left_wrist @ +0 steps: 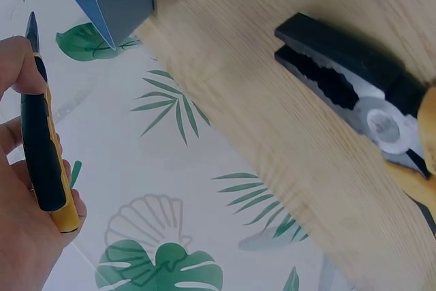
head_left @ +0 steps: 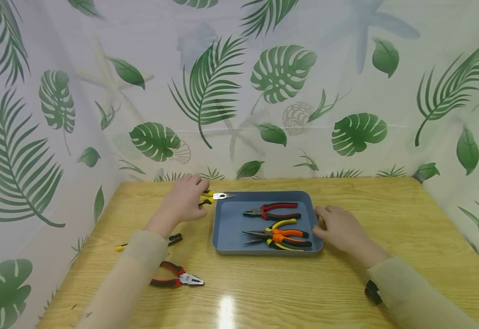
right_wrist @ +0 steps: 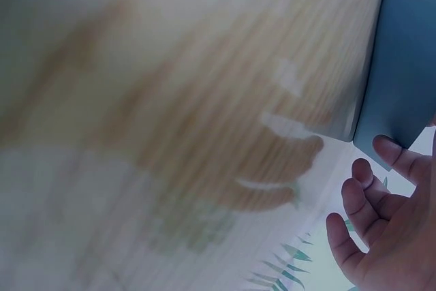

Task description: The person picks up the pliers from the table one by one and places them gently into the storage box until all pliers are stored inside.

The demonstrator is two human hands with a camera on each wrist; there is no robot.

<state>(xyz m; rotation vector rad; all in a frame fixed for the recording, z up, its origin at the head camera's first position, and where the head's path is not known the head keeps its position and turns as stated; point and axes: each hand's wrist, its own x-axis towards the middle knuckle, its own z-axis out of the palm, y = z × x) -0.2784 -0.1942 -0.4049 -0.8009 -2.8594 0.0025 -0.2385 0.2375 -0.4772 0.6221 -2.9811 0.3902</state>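
Note:
My left hand [head_left: 187, 197] holds yellow-and-black needle-nose pliers [head_left: 220, 196] by the handles, their tip over the left rim of a blue-grey tray [head_left: 229, 228]. The left wrist view shows the fingers curled round the handles of these pliers [left_wrist: 42, 148]. My right hand [head_left: 342, 227] is at the tray's right side; a fingertip touches the tray wall [right_wrist: 402, 66] and the other fingers are loosely bent. In the tray lie red-and-black pliers [head_left: 278, 212], orange-and-black long-nose pliers [head_left: 290, 236] and yellow-and-black pliers [head_left: 284, 223] partly under the orange pair.
On the wooden table [head_left: 264, 292], left of the tray, lie red-and-black combination pliers [head_left: 182, 278] with a silver head. Yellow-handled pliers with a dark head [head_left: 175, 238] are partly hidden by my left forearm. A leaf-patterned cloth [head_left: 231, 91] hangs behind the table.

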